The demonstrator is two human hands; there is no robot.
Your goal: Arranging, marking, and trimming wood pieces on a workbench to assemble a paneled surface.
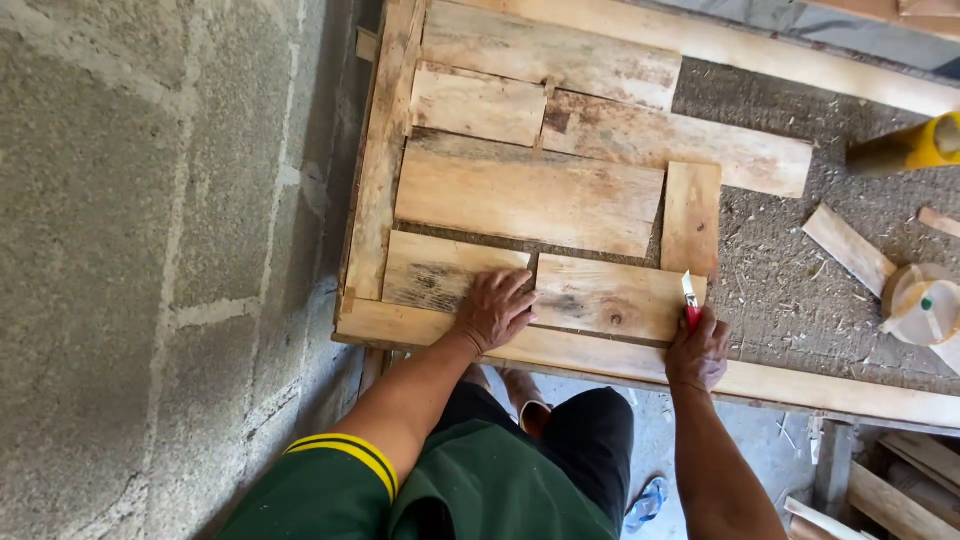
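I saw my left hand (pixel 493 309) lying flat, fingers spread, pressed across the seam between two short boards: the dark-stained left board (pixel 432 272) and the right board (pixel 610 296), which lay end to end, touching, in the nearest row on the bench (pixel 800 300). My right hand (pixel 699 350) was curled shut around a red pencil (pixel 690 298), its pale tip pointing up and away from me and resting at the right end of the right board, just below a small upright block (pixel 691 216). Both boards sat against a long rail (pixel 820 392) running along the near edge of the bench, and my right hand lay over that rail. Beyond them lay a wide plank (pixel 528 196) and further weathered planks, all flanked on the left by a side rail (pixel 382 150) next to the block wall (pixel 130 250). To the right, on the sawdust-covered top, lay a loose offcut (pixel 848 248), a round pale tub (pixel 918 300) and a yellow-capped handle (pixel 905 148), well apart from my hands. I wore a green shirt with a yellow-striped sleeve (pixel 345 458).
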